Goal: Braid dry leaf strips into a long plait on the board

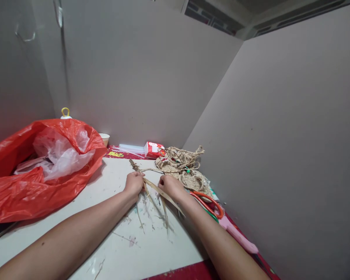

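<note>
My left hand [134,183] is closed around a bundle of dried plant stalks [134,165], whose rough end sticks up beyond my fingers. Long, flat, straw-coloured leaves [163,193] fan out from the bundle toward me and to the right, passing under my right wrist. To the right, my right hand [170,184] has its fingers curled near the leaves and a thin twine; what its fingertips hold is too small to tell. Both hands are over a white board [119,237] strewn with plant scraps.
A red plastic bag [46,194] with clear plastic inside lies left. Coiled twine [189,167] is behind my right hand, beside a red box [153,149]. Scissors [216,206] with orange handles and a pink-handled tool [239,235] lie right. A paper cup [104,139] and grey walls stand behind.
</note>
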The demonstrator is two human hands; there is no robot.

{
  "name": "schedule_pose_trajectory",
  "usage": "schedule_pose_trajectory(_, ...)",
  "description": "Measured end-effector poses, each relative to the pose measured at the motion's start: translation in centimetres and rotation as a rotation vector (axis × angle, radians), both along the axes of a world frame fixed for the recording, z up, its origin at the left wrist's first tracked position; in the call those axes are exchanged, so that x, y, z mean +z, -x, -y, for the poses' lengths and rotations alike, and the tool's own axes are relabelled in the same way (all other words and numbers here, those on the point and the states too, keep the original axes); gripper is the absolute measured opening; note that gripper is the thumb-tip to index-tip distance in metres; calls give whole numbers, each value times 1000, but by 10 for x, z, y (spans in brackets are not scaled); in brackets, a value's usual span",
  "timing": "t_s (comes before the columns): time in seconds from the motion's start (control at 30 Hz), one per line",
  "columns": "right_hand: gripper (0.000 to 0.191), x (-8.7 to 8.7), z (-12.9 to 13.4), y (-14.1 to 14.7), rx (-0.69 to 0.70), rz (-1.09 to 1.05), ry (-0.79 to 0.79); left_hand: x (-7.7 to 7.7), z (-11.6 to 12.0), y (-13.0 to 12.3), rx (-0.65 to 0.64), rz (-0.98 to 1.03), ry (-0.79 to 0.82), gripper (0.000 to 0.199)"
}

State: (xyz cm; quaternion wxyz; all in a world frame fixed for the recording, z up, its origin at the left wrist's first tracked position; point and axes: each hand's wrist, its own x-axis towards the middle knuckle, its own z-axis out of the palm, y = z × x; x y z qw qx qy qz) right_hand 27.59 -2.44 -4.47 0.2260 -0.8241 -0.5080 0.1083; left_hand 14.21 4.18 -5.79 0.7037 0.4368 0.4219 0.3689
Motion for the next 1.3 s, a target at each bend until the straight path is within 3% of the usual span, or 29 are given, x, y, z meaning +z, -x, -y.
schedule_pose_trajectory(0.1, 13, 6, 3, -8, 32, -127, -87, 0, 0, 1, -3, -4, -3, 10)
schedule_pose_trajectory(0.2, 9, 25, 14, -22, 46, -296, -251, 1, 0, 1, -2, -8, 2, 9)
schedule_pose_trajectory(0.37, 28, 55, 34, -52, -87, -552, -584, 2, 1, 1, 0, -7, 4, 12)
schedule_pose_trajectory(0.57, 26, 57, 41, -55, -208, -785, -670, 2, 1, 1, -5, 6, 5, 17)
schedule_pose_trajectory(0.8, 15, 58, 17, -11, -101, -1067, -511, 6, -1, 3, -66, 23, 58, 11)
schedule_pose_trajectory(0.93, 13, 56, -5, 5, -8, -1118, -376, 12, -4, 5, -142, 8, 84, 12)
schedule_pose_trajectory(1.1, 7, 37, -22, 14, 7, -1043, -241, 16, -12, 10, -207, -35, 95, 9)
schedule_pose_trajectory(1.3, 26, 13, -19, 34, 137, -1054, -22, 12, -24, 27, -305, -16, 115, 10)
